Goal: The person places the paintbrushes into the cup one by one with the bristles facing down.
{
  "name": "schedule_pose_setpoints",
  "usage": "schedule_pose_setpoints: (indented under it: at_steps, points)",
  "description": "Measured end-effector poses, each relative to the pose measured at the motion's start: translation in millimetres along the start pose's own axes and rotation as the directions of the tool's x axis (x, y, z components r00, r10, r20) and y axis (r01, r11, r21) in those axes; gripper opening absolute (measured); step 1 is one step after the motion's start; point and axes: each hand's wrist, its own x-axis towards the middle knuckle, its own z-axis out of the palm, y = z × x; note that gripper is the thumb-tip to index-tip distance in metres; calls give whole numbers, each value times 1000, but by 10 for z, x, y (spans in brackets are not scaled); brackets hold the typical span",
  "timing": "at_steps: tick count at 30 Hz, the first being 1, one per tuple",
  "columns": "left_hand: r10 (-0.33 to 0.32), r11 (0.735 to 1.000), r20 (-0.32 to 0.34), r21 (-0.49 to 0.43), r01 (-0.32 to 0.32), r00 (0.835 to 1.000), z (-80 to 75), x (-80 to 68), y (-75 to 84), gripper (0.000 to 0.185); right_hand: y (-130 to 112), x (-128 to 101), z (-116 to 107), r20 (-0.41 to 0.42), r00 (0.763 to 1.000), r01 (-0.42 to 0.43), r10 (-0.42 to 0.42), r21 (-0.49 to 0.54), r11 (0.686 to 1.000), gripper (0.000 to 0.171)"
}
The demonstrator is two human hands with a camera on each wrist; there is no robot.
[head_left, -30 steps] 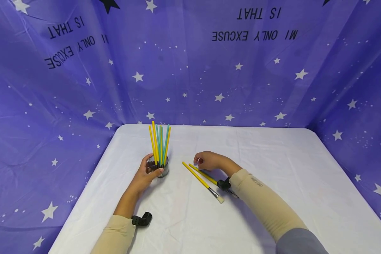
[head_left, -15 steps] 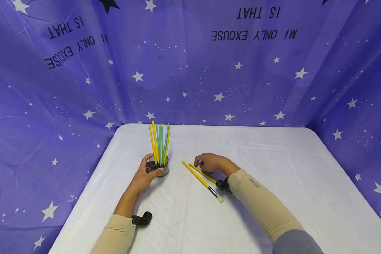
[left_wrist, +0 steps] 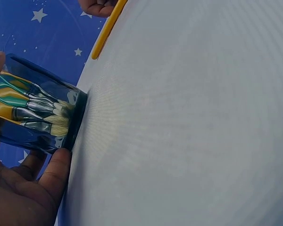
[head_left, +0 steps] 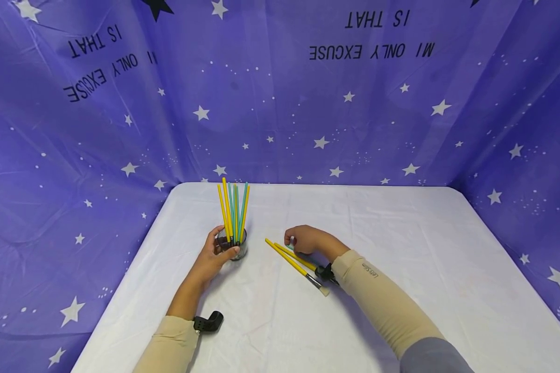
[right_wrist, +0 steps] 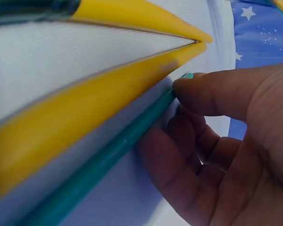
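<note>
My left hand (head_left: 213, 261) grips a clear glass (head_left: 243, 252), thumb on its near side. Several yellow and teal paintbrushes (head_left: 229, 212) stand in it; the left wrist view shows their pale bristles (left_wrist: 59, 123) pointing down at the base. To the right, my right hand (head_left: 310, 240) pinches a teal paintbrush (right_wrist: 117, 147) between thumb and fingers, near the handle's end. Its bristle end is out of sight. Alongside lie two yellow paintbrushes, one with its whole length (head_left: 289, 260) showing, the other (head_left: 302, 260) partly covered by my right wrist.
A white cloth (head_left: 401, 233) covers the table. Purple star-printed curtains (head_left: 280, 103) rise behind it and along both sides. Black wrist cameras sit on my left wrist (head_left: 209, 322) and right wrist (head_left: 325, 273).
My right hand has shifted slightly, and the tip of the teal handle now shows at its fingers. The yellow handles lie closer together than before. My left hand and the glass stay put.
</note>
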Motion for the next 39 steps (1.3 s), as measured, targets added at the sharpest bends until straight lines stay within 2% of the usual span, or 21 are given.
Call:
schedule_pose_setpoints:
  at_steps: [2, 8, 10, 15, 19, 25, 29, 34, 39]
  points:
    - [-8, 1000, 5, -6, 8, 1000, 2, -8, 20, 84, 10, -5, -7, 9, 1000, -6, 6, 25, 1000, 26]
    - [-22, 1000, 21, -17, 22, 1000, 30, -102, 196, 83, 55, -40, -47, 43, 999, -24, 16, 189, 982, 24]
    - [-22, 1000, 21, -16, 23, 1000, 31, -103, 197, 83, 53, -53, -70, 46, 999, -25, 15, 221, 975, 24]
    - [-10, 1000, 11, -11, 10, 1000, 9, -22, 51, 84, 11, -90, -157, 44, 999, -16, 5, 256, 967, 23]
    - [3, 1000, 7, -8, -3, 1000, 6, -13, 17, 84, -21, -118, -244, 37, 999, 14, -25, 271, 962, 24]
    - [-17, 1000, 20, -20, 18, 1000, 19, -83, 156, 81, -74, -173, -369, 2, 998, 67, -71, 312, 948, 25]
    - [-6, 1000, 27, -18, 7, 1000, 31, -123, 223, 82, -110, -198, -424, -37, 994, 111, -105, 341, 933, 22]
    - [3, 1000, 12, -14, -2, 1000, 11, -46, 75, 83, -142, -165, -438, -108, 987, 156, -122, 417, 895, 17]
    - [13, 1000, -5, -1, -13, 1000, -7, 12, -28, 83, -194, -115, -446, -173, 978, 192, -118, 516, 835, 19]
